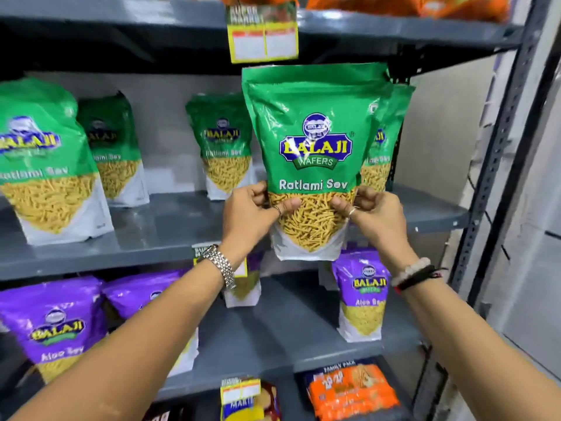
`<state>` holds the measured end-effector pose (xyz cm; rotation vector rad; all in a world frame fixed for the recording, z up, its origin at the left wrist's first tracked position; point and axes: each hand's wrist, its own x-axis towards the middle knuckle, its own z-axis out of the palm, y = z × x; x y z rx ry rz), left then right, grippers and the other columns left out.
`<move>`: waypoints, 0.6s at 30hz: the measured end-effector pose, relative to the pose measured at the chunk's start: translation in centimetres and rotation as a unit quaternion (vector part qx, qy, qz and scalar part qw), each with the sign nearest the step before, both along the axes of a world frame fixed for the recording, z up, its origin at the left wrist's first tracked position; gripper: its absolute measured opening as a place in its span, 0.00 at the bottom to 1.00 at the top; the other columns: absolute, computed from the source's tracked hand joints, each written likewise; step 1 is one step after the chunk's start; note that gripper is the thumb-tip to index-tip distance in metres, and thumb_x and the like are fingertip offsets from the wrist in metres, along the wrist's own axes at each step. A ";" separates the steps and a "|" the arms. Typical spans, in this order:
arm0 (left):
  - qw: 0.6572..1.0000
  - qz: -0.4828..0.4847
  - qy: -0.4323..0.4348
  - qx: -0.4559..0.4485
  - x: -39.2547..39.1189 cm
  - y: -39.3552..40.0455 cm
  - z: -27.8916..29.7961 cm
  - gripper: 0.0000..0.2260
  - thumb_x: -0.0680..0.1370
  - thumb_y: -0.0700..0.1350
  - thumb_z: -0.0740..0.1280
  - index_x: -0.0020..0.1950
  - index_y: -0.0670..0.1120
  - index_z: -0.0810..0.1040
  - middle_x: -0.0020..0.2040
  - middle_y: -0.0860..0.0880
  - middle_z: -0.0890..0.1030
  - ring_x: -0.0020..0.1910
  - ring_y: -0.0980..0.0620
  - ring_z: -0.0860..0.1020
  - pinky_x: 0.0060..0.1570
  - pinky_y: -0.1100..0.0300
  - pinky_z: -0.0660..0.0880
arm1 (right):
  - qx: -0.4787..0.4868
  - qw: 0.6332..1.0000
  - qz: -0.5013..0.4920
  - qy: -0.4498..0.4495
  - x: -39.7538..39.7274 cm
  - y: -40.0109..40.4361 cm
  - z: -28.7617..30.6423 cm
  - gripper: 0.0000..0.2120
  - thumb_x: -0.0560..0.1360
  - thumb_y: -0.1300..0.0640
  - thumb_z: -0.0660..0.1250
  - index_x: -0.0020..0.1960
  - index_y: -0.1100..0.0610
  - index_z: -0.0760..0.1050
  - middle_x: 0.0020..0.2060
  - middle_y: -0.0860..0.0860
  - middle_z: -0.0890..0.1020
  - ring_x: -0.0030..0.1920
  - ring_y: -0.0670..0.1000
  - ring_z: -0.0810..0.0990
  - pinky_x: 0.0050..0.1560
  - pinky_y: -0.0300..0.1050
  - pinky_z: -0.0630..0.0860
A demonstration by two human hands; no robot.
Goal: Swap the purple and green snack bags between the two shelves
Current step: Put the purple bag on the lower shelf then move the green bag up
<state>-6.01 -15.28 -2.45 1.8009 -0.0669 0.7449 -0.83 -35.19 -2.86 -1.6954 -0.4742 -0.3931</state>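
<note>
Both hands up at the rack. Left hand (255, 208), steel watch at the wrist, and right hand (373, 211), bead bracelet, pinch the lower sides of one glossy green plastic snack pouch (315, 153), thumbs on its front. It hangs in the air before the grey metal upper shelf (170, 238), its base clear of the ledge. At least one more green pouch sits just behind it.

Print reads "BALAJI WAFERS", "Ratlami Sev".

Below, glossy purple pouches (361, 296), "BALAJI", "Aloo Sev", stand on the grey lower shelf (273, 329).

Further back, green pouches (224, 144) line the upper shelf.

Judgement: swap barely begun; colours remain largely sorted by shelf, nearly all moves left.
</note>
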 end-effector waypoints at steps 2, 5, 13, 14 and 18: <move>1.000 0.013 0.005 0.010 0.8 0.7 1.3 0.30 0.51 0.67 0.75 0.46 0.52 0.82 0.44 0.51 0.86 0.46 0.55 0.84 0.52 0.49 0.81 | -0.004 1.000 0.000 -0.004 1.8 1.2 1.0 0.35 0.46 0.26 0.70 0.41 0.52 0.80 0.41 0.52 0.87 0.48 0.53 0.84 0.56 0.61 0.78; 0.999 0.044 0.020 0.009 2.7 2.1 2.0 0.41 0.46 0.72 0.73 0.51 0.48 0.82 0.48 0.50 0.86 0.49 0.53 0.84 0.53 0.49 0.81 | -0.013 1.000 0.007 0.000 4.9 3.0 1.5 0.44 0.44 0.23 0.69 0.46 0.56 0.81 0.42 0.55 0.87 0.49 0.57 0.84 0.55 0.62 0.79; 0.994 0.087 0.064 0.017 6.5 5.1 1.0 0.47 0.48 0.74 0.71 0.59 0.47 0.80 0.57 0.46 0.84 0.54 0.52 0.82 0.54 0.51 0.79 | -0.028 0.999 0.010 0.042 9.1 7.5 0.7 0.20 0.66 0.49 0.75 0.51 0.61 0.79 0.47 0.55 0.85 0.44 0.49 0.82 0.45 0.39 0.78; 0.993 0.096 0.067 0.023 6.6 5.1 1.2 0.43 0.52 0.71 0.73 0.60 0.46 0.79 0.58 0.46 0.83 0.55 0.51 0.81 0.55 0.53 0.78 | -0.022 0.999 0.014 0.043 9.6 7.9 0.6 0.22 0.65 0.48 0.75 0.52 0.60 0.79 0.48 0.55 0.85 0.46 0.49 0.82 0.48 0.41 0.79; 0.989 0.125 0.065 0.043 7.6 6.2 0.7 0.35 0.62 0.63 0.73 0.64 0.47 0.76 0.62 0.44 0.81 0.59 0.49 0.80 0.53 0.56 0.77 | -0.027 0.998 0.031 0.044 11.8 9.7 -0.7 0.26 0.62 0.41 0.74 0.54 0.55 0.78 0.49 0.55 0.85 0.51 0.52 0.83 0.58 0.59 0.77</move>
